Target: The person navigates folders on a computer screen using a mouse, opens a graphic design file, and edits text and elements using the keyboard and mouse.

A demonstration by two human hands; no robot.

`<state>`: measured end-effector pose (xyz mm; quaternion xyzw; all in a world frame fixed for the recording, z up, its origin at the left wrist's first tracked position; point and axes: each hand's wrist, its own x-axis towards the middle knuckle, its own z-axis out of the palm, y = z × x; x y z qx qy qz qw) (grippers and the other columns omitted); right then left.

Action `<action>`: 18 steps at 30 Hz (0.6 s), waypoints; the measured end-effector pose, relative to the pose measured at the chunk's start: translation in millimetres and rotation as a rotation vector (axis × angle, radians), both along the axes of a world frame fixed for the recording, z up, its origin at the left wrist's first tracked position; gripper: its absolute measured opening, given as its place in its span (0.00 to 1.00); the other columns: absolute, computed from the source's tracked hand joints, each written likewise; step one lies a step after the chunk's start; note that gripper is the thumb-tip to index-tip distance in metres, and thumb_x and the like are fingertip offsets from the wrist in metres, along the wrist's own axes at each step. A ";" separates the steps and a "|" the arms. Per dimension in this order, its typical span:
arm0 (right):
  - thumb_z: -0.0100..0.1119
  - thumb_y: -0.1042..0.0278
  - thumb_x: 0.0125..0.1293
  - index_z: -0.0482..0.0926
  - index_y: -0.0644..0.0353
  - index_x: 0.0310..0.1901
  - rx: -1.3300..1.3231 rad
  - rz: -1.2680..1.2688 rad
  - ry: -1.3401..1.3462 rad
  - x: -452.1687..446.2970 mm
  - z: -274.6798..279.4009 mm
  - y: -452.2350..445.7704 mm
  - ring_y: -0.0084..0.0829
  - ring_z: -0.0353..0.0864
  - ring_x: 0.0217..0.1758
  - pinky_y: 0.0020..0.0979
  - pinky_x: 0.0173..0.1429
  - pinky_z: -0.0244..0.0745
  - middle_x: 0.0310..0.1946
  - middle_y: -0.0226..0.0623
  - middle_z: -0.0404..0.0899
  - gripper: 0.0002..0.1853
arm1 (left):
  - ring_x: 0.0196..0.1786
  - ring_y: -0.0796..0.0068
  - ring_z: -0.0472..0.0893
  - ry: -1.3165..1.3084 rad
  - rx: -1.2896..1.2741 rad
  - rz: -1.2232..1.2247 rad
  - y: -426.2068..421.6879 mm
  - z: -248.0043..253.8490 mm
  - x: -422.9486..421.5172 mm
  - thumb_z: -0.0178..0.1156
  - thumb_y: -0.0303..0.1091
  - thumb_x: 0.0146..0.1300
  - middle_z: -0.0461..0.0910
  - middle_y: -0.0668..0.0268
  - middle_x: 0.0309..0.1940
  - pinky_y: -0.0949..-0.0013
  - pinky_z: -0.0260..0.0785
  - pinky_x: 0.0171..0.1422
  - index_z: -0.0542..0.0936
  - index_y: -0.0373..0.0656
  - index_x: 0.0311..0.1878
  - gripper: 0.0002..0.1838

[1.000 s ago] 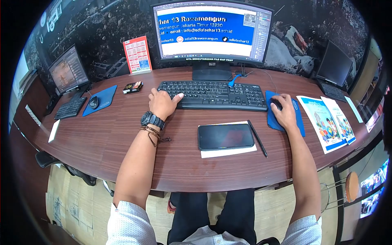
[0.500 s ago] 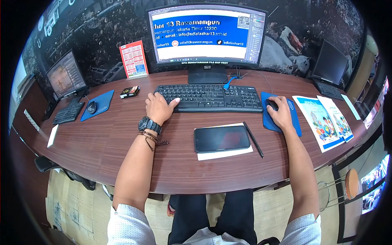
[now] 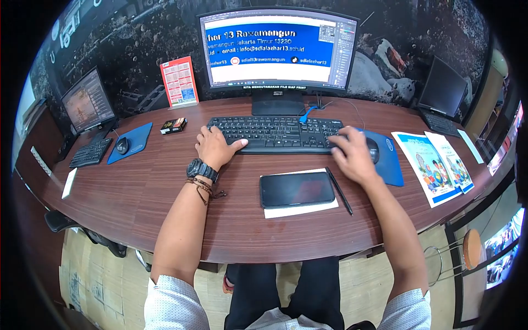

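My left hand [image 3: 216,148] rests over the left end of the black keyboard [image 3: 275,135], fingers spread and thumb stretched along its front edge. It holds nothing. At the keyboard's right end, my right hand [image 3: 355,157] is over the number pad with its fingers apart, also holding nothing. Just right of that hand, a black mouse [image 3: 373,150] sits on a blue mouse pad [image 3: 390,165]. Behind the keyboard stands a curved monitor [image 3: 269,72] showing enlarged white text on a blue band.
A dark phone [image 3: 297,190] lies on white paper [image 3: 302,210], beside a black pen [image 3: 339,191]. Printed booklets [image 3: 429,168] are on the right. Leftward stand a red calendar [image 3: 179,82], a small box [image 3: 174,126], and another mouse [image 3: 122,145]. Further computers flank both sides.
My right hand has left the mouse and moved left onto the keyboard's right end. My left hand stays in place. The text on the monitor looks the same.
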<state>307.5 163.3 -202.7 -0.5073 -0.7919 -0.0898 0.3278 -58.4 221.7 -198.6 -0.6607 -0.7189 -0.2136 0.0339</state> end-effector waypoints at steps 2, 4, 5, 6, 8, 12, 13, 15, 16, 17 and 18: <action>0.57 0.55 0.71 0.83 0.48 0.57 -0.068 0.011 -0.089 -26.7 -0.1 -2.1 0.52 0.55 0.77 0.61 0.80 0.44 0.64 0.48 0.69 0.17 | 0.62 0.35 0.72 -0.001 0.038 -0.021 1.6 -2.5 -1.6 0.69 0.71 0.52 0.69 0.36 0.60 0.45 0.71 0.64 0.73 0.21 0.58 0.54; 0.53 0.50 0.74 0.83 0.47 0.58 -0.104 0.025 -0.093 -38.9 -0.5 -1.1 0.53 0.51 0.79 0.61 0.81 0.40 0.67 0.48 0.66 0.19 | 0.62 0.35 0.72 0.004 0.048 -0.010 1.0 -1.3 -0.8 0.69 0.71 0.52 0.68 0.37 0.60 0.45 0.71 0.64 0.73 0.21 0.58 0.54; 0.53 0.50 0.74 0.83 0.47 0.58 -0.099 0.029 -0.094 -40.4 -1.4 -0.3 0.53 0.51 0.79 0.61 0.81 0.40 0.67 0.48 0.66 0.19 | 0.62 0.35 0.72 -0.003 0.030 -0.007 0.8 -0.6 -0.4 0.69 0.71 0.52 0.68 0.36 0.61 0.44 0.71 0.64 0.73 0.21 0.58 0.54; 0.52 0.50 0.74 0.83 0.47 0.59 -0.149 0.013 -0.116 -40.8 -2.7 0.0 0.53 0.50 0.80 0.61 0.81 0.38 0.68 0.48 0.65 0.19 | 0.62 0.35 0.72 -0.010 0.010 -0.006 0.5 -0.2 0.0 0.69 0.71 0.52 0.68 0.36 0.61 0.44 0.71 0.64 0.73 0.21 0.58 0.54; 0.50 0.49 0.75 0.82 0.46 0.59 -0.199 -0.008 -0.138 -38.6 -2.3 0.1 0.53 0.48 0.80 0.61 0.81 0.37 0.69 0.48 0.64 0.20 | 0.62 0.35 0.72 -0.007 0.021 -0.012 0.4 -1.0 0.5 0.69 0.71 0.52 0.68 0.36 0.61 0.44 0.71 0.64 0.73 0.22 0.58 0.54; 0.51 0.51 0.75 0.84 0.48 0.56 -0.172 -0.004 -0.082 -28.4 0.1 4.7 0.52 0.49 0.80 0.60 0.82 0.36 0.69 0.48 0.64 0.18 | 0.63 0.35 0.72 -0.003 0.011 -0.012 -0.9 3.1 -0.7 0.69 0.72 0.52 0.68 0.36 0.61 0.44 0.70 0.64 0.73 0.21 0.59 0.54; 0.51 0.51 0.74 0.85 0.48 0.54 -0.172 -0.017 -0.080 -25.3 0.0 4.8 0.51 0.49 0.80 0.60 0.82 0.36 0.70 0.48 0.64 0.18 | 0.63 0.35 0.72 -0.017 -0.020 -0.020 -2.3 4.3 0.4 0.69 0.72 0.52 0.68 0.35 0.62 0.44 0.70 0.64 0.73 0.21 0.59 0.55; 0.52 0.53 0.73 0.86 0.49 0.53 -0.136 -0.010 -0.071 -22.9 -2.6 4.2 0.51 0.51 0.79 0.60 0.81 0.38 0.69 0.48 0.65 0.17 | 0.63 0.34 0.72 -0.006 -0.003 -0.022 -0.4 -0.2 0.6 0.69 0.72 0.52 0.67 0.35 0.62 0.44 0.70 0.65 0.73 0.21 0.59 0.55; 0.54 0.55 0.72 0.86 0.50 0.51 -0.096 0.003 -0.063 -22.6 -3.2 4.6 0.50 0.53 0.78 0.59 0.81 0.40 0.68 0.48 0.66 0.16 | 0.63 0.34 0.71 0.004 0.018 -0.018 0.8 -1.2 -0.4 0.68 0.72 0.53 0.67 0.34 0.62 0.44 0.70 0.65 0.73 0.21 0.59 0.55; 0.54 0.55 0.72 0.86 0.50 0.51 -0.097 0.002 -0.061 -20.2 -0.7 4.8 0.50 0.53 0.78 0.59 0.81 0.40 0.68 0.48 0.66 0.16 | 0.63 0.34 0.71 0.006 0.016 -0.019 1.8 -2.3 -1.7 0.68 0.72 0.53 0.67 0.34 0.62 0.44 0.70 0.65 0.73 0.21 0.59 0.55; 0.55 0.58 0.71 0.86 0.51 0.51 -0.055 -0.002 0.005 -14.6 5.0 4.6 0.49 0.57 0.76 0.58 0.80 0.43 0.65 0.48 0.69 0.15 | 0.63 0.34 0.71 0.005 0.018 -0.023 1.5 -2.3 -1.8 0.68 0.71 0.53 0.67 0.34 0.62 0.43 0.70 0.65 0.73 0.21 0.59 0.54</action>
